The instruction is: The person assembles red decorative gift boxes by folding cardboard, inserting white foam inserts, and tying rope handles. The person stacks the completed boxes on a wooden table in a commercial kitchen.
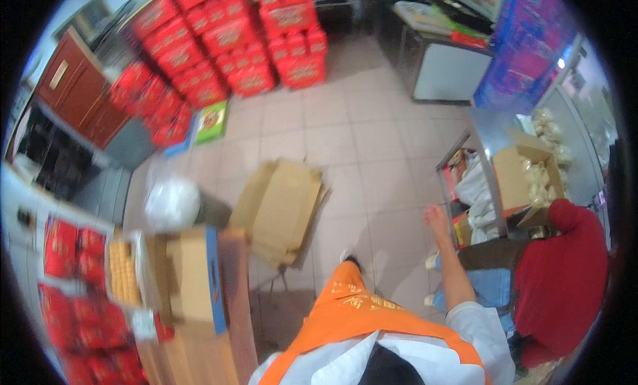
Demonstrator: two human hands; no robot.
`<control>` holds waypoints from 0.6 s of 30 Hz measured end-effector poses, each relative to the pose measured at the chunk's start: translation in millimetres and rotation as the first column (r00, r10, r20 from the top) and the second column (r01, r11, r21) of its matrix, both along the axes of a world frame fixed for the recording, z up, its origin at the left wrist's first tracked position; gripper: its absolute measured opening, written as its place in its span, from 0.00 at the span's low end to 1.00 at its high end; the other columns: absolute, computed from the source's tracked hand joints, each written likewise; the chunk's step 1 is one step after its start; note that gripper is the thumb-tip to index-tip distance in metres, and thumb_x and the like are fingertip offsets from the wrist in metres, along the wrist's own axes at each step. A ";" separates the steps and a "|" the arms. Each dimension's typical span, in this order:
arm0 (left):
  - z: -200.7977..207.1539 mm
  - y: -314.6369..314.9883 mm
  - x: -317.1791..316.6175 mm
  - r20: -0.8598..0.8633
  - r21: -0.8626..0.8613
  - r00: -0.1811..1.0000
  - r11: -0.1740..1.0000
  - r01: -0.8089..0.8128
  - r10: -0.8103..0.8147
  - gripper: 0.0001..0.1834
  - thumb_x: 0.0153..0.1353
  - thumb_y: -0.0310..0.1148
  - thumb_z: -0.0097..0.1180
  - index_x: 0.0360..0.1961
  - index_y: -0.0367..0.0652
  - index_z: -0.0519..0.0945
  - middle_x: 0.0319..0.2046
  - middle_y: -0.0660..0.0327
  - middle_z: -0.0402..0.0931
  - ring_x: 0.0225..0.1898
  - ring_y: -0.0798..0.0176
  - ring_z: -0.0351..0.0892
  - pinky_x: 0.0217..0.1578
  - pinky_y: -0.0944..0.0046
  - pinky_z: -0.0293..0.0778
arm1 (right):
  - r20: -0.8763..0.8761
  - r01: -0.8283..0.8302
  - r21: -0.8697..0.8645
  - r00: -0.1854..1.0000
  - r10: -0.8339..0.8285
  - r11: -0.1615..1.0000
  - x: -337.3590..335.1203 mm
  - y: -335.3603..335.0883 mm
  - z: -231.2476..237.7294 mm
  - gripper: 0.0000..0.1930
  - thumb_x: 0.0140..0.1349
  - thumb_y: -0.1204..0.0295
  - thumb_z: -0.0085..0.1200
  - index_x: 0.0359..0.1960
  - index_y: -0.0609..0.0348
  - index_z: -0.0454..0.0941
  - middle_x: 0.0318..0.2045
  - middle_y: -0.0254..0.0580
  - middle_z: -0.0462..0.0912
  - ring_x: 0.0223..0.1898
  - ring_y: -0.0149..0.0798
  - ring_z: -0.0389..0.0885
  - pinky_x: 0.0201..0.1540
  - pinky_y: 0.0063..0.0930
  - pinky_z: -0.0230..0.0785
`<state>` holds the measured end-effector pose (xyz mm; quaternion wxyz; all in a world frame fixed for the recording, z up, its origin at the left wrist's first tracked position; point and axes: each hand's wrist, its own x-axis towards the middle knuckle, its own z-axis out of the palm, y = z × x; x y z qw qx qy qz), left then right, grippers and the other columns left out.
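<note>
My right hand (436,219) hangs out in front of my right side at the end of a bare forearm, below a white short sleeve. It holds nothing, and its slightly blurred fingers look loosely apart. Closest to it are white sacks (475,189) on the lower level of a metal table (487,160). My left hand does not show. An orange apron (362,312) covers my front, and one dark shoe (350,258) is visible ahead of it.
A person in a red top (561,285) sits or bends at right by an open carton (515,179) of pale wrapped items. Flattened cardboard (282,212) lies ahead. Left, a wooden table (237,298) bears an open box (193,279). Red boxes (236,39) are stacked at the back.
</note>
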<state>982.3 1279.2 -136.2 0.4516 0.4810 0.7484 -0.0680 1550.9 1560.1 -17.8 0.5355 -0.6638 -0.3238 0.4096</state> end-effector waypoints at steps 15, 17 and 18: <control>65.4 782.7 255.3 0.565 0.361 0.812 0.840 -0.404 0.148 0.11 0.57 0.34 0.43 0.29 0.39 0.74 0.21 0.63 0.72 0.23 0.69 0.70 0.23 0.68 0.66 | -0.145 0.018 -0.873 0.944 -0.295 0.487 59.4 63.5 -124.8 0.09 0.54 0.66 0.46 0.30 0.56 0.73 0.24 0.40 0.76 0.30 0.36 0.75 0.31 0.34 0.68; 64.2 836.5 287.5 0.607 0.308 0.772 0.838 -0.450 0.192 0.11 0.57 0.34 0.44 0.30 0.38 0.75 0.21 0.63 0.72 0.23 0.69 0.70 0.23 0.68 0.66 | -0.119 -0.030 -0.871 0.981 -0.152 0.490 93.8 132.8 -137.4 0.08 0.53 0.66 0.46 0.28 0.56 0.74 0.23 0.41 0.76 0.30 0.37 0.76 0.31 0.35 0.67; 63.9 851.0 299.8 0.614 0.236 0.756 0.860 -0.452 0.228 0.11 0.57 0.34 0.44 0.30 0.38 0.75 0.21 0.63 0.72 0.23 0.69 0.71 0.23 0.68 0.66 | -0.085 -0.084 -0.860 0.996 0.021 0.503 117.0 167.6 -143.9 0.08 0.52 0.66 0.46 0.27 0.56 0.74 0.23 0.41 0.76 0.30 0.37 0.76 0.31 0.36 0.67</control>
